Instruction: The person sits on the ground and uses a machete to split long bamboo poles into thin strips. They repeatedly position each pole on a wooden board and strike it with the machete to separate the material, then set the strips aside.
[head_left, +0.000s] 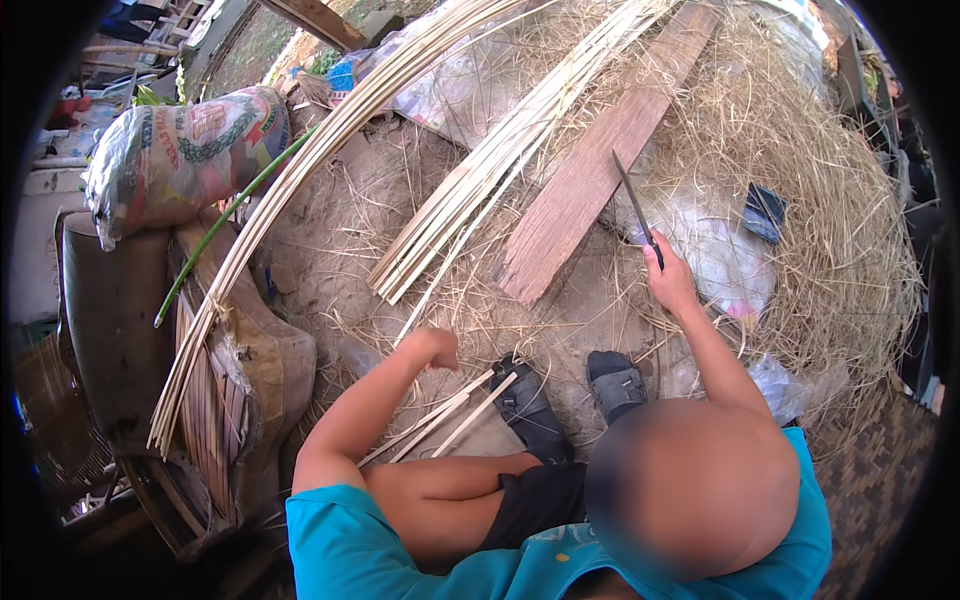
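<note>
Knife [636, 208] extends from right hand [668, 274], closed around its handle, toward plank [592, 168] at upper centre; left hand [434, 348], centre-left, is curled, contents unclear.

Back from my right hand [670, 276], I'm wearing a teal short-sleeved shirt [420, 565] and black shorts [538, 505], with dark footwear [616, 385] nearer that grip.

Right hand [670, 277] wrapped round the handle [655, 248] of a long dark knife [631, 194], tip over a weathered wooden plank [590, 190]. Left hand [432, 348], fingers curled, nearer and to the left, near short pale strips [476, 415]. Left of the plank, a bundle of longer strips [476, 190]; at right, heaped dry fibres [835, 210].
</note>
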